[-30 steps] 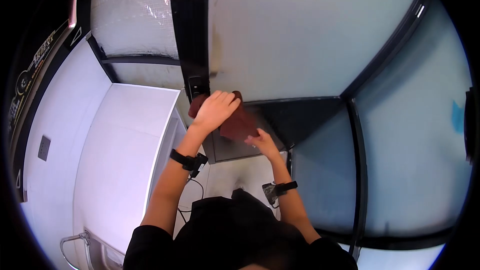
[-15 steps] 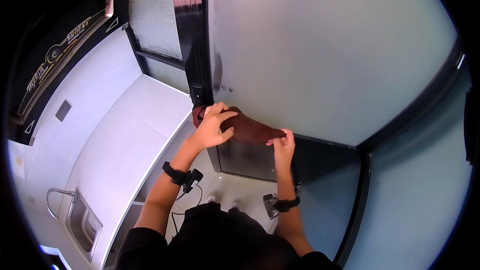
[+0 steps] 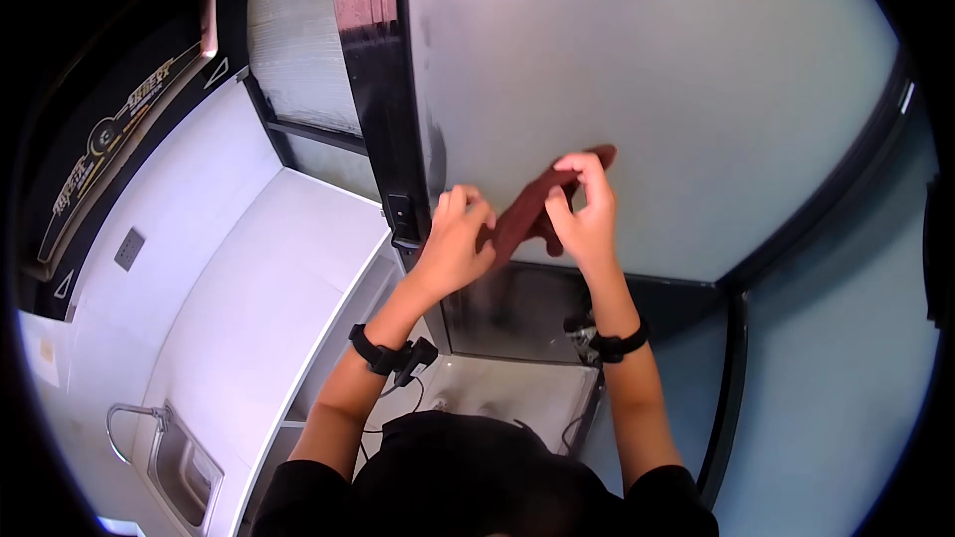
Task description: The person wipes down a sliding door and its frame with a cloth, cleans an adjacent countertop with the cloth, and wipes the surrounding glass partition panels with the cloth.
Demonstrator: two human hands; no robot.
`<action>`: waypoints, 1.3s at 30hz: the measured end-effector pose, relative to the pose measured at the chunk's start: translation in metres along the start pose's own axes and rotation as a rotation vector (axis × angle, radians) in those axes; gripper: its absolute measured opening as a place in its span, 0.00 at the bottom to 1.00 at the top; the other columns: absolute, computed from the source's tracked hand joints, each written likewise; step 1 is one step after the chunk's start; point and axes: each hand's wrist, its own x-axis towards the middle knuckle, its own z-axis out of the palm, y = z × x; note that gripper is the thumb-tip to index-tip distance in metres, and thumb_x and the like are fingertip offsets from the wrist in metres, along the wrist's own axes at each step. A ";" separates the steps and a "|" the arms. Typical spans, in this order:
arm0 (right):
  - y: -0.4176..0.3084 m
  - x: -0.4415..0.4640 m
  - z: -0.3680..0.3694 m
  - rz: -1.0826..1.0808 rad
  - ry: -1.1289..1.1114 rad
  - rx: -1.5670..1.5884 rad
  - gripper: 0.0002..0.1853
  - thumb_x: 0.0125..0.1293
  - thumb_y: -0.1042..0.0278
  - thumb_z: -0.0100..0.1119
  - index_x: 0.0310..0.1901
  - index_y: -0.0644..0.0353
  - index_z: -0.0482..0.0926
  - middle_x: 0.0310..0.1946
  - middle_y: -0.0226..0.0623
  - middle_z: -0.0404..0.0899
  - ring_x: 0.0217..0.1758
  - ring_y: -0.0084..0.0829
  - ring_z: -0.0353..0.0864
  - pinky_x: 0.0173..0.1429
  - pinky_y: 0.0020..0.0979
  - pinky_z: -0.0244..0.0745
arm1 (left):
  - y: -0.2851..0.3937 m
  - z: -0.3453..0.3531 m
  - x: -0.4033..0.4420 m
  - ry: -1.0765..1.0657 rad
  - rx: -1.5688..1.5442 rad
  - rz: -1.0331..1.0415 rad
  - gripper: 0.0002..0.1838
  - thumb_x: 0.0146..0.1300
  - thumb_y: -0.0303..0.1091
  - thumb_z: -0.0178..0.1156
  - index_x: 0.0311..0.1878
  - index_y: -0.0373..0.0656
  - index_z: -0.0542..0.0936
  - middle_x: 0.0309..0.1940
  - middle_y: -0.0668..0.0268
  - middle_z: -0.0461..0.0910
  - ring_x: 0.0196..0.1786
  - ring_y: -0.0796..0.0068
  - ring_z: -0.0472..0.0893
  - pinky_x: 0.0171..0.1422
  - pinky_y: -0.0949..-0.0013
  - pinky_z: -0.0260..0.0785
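A dark red cloth (image 3: 522,221) stretches slantwise between my two hands, in front of a frosted glass panel. My left hand (image 3: 456,247) has its fingers curled round the lower left end of the cloth. Higher up and to the right, my right hand (image 3: 585,211) pinches the upper part between thumb and fingers, and a tip of fabric sticks out past the fingers. A loose fold hangs below the middle. Whether the cloth touches the glass, I cannot tell.
The frosted glass panel (image 3: 637,70) has a dark frame with a black lock (image 3: 401,214). Left of it runs a white counter (image 3: 254,239) with a sink (image 3: 184,467) and faucet (image 3: 134,408). A black screen (image 3: 119,99) is on the wall. Cables hang near my left forearm.
My right hand has moved up and slightly right, lifting its end of the cloth. The cloth has gone from sloping down rightward to slanting upward, narrower and more bunched.
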 end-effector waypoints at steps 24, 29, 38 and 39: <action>-0.046 0.025 -0.014 -0.288 0.211 -0.552 0.15 0.47 0.79 0.61 0.40 0.59 0.75 0.30 0.32 0.79 0.30 0.29 0.78 0.42 0.30 0.70 | 0.017 0.001 0.013 -0.335 -1.001 -0.353 0.11 0.59 0.30 0.62 0.43 0.39 0.74 0.33 0.71 0.75 0.20 0.88 0.71 0.26 0.80 0.63; -0.044 0.027 -0.024 -0.325 0.229 -0.673 0.16 0.46 0.78 0.62 0.40 0.59 0.75 0.29 0.32 0.78 0.29 0.29 0.77 0.42 0.30 0.69 | 0.003 -0.005 0.006 -0.158 -0.607 -0.395 0.09 0.59 0.28 0.63 0.35 0.39 0.72 0.24 0.76 0.73 0.19 0.93 0.65 0.22 0.84 0.54; -0.025 0.017 -0.038 -0.468 0.264 -0.762 0.13 0.44 0.79 0.59 0.36 0.60 0.76 0.25 0.32 0.77 0.24 0.31 0.73 0.35 0.30 0.67 | -0.013 -0.033 0.000 -0.155 -0.491 -0.223 0.08 0.56 0.28 0.64 0.36 0.38 0.77 0.17 0.67 0.68 0.17 0.80 0.65 0.23 0.75 0.57; -0.023 0.015 -0.037 -0.462 0.258 -0.760 0.13 0.44 0.79 0.59 0.36 0.60 0.76 0.25 0.32 0.77 0.24 0.31 0.73 0.35 0.30 0.67 | -0.015 -0.032 -0.002 -0.074 -0.413 -0.143 0.07 0.56 0.27 0.64 0.38 0.37 0.79 0.19 0.68 0.71 0.17 0.78 0.67 0.24 0.74 0.59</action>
